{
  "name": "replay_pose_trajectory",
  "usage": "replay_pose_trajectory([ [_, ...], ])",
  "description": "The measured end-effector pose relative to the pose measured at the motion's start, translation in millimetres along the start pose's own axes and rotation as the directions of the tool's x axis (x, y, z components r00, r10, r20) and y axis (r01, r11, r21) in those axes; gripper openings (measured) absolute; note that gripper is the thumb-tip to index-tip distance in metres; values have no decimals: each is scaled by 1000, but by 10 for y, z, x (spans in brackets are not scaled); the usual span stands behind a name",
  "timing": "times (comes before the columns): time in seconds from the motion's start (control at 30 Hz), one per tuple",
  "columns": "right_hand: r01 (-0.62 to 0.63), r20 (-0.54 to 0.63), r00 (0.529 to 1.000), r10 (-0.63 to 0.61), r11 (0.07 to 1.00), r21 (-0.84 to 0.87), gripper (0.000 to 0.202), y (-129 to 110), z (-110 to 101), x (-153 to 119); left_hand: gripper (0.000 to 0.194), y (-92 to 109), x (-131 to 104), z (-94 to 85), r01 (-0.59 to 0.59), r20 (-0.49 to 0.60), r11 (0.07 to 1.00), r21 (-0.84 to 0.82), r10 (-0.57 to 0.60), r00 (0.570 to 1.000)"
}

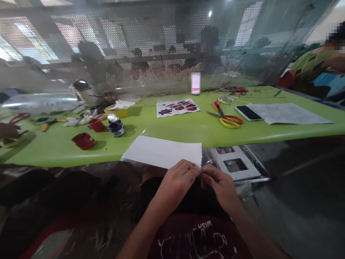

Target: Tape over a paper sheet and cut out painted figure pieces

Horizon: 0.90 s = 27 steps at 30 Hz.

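Observation:
A white sheet of paper (164,150) lies at the near edge of the green table, partly past the edge, its right side ragged. My left hand (182,178) is closed on the paper's near right corner. Right beside it, my right hand (217,181) is closed too, its fingertips pinched at the same corner; the small bit between them is too hidden to make out. Farther back lies a printed sheet (178,108) with dark red and blue shapes. To its right are scissors (229,119) with red and yellow handles and an orange-handled cutter (217,106).
Paint jars (116,126), red containers (84,141) and a yellow bowl (122,110) stand at left. A phone (249,113) and another paper (293,113) lie at right. A perforated screen (151,46) closes off the back. Another person's hand (8,131) is at far left; a person (309,66) sits at far right.

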State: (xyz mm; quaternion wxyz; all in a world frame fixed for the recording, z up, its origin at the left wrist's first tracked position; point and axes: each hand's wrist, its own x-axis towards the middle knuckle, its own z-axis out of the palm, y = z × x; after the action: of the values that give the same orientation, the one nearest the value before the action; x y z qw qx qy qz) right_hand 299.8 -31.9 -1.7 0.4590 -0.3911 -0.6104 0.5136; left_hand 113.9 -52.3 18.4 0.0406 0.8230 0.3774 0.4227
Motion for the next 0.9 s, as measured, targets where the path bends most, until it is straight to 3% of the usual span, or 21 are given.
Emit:
replay_pose_trajectory([
  [0.27, 13, 17, 1000, -13, 999, -29, 12, -26, 23, 2, 16, 28, 8, -57, -94, 156, 988, 122, 75, 985],
  [0.9, -24, 50, 998, 27, 999, -43, 11, -42, 26, -16, 14, -17, 12, -44, -44, 121, 997, 69, 35, 992],
])
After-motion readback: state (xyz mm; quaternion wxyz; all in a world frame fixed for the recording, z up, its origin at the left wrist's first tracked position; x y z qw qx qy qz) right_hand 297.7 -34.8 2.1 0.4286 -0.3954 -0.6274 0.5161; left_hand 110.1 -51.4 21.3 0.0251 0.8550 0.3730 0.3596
